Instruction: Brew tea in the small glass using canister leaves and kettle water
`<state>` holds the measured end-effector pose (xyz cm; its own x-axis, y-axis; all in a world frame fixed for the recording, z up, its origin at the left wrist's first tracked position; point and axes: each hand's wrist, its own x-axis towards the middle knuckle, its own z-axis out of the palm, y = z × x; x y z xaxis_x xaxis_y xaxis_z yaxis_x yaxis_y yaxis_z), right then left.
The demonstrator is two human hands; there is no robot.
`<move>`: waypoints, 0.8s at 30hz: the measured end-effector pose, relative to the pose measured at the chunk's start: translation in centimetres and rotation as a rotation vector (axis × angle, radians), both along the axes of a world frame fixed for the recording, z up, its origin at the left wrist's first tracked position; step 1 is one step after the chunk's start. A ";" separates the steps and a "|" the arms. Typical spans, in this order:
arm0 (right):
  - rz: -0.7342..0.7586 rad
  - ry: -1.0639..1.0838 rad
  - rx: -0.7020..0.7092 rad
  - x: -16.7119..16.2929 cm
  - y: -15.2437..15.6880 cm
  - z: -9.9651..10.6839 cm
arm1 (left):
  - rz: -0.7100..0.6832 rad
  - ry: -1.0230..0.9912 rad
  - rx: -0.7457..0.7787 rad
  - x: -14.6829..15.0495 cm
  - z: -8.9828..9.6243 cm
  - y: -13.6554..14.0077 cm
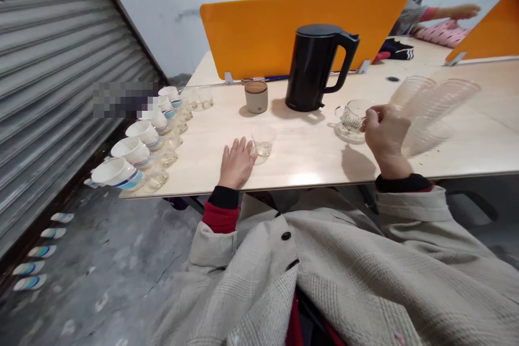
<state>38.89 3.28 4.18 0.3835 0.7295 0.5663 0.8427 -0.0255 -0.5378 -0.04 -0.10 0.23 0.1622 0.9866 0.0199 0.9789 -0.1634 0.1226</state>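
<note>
My left hand [236,163] lies flat on the table with its fingers stretched out. Its edge touches or nearly touches a small clear plastic cup [263,145] with a little pale liquid in the bottom. On the right, my right hand [387,132] has its fingers closed at the side of a clear glass cup [353,114]. That ribbed cup has a handle on its left and stands on a clear saucer [349,134]. Just beyond the right hand lie stacks of clear plastic cups [440,100], partly hidden by it.
A black electric kettle [310,67] and a grey canister [257,100] with a wooden lid stand before an orange divider [259,38]. Paper cups [141,134] and clear cups [168,158] line the left table edge. Another person's hand [466,11] is behind the divider.
</note>
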 end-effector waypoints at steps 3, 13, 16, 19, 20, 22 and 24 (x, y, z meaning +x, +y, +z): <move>-0.068 -0.008 0.081 -0.7 -2.1 0.1 | 0.004 0.015 -0.006 0.0 0.2 -0.1; 0.444 -0.148 -0.008 -9.9 -3.6 -2.9 | 0.040 -0.016 0.011 0.0 0.0 -0.1; 0.596 -0.366 -0.319 -12.9 -2.5 -4.1 | 0.052 0.006 0.019 0.0 -0.1 0.0; 0.645 -0.480 -0.509 -15.1 -2.0 -4.7 | 0.049 0.024 0.020 0.0 -0.3 0.1; 0.641 -0.491 -0.542 -15.5 -2.0 -4.8 | 0.047 0.026 0.020 0.0 -0.3 0.2; 0.626 -0.500 -0.586 -16.0 -2.1 -4.8 | 0.043 0.025 0.019 0.0 -0.4 0.2; 0.624 -0.512 -0.603 -16.1 -2.2 -4.8 | 0.042 0.025 0.017 -0.1 -0.5 0.2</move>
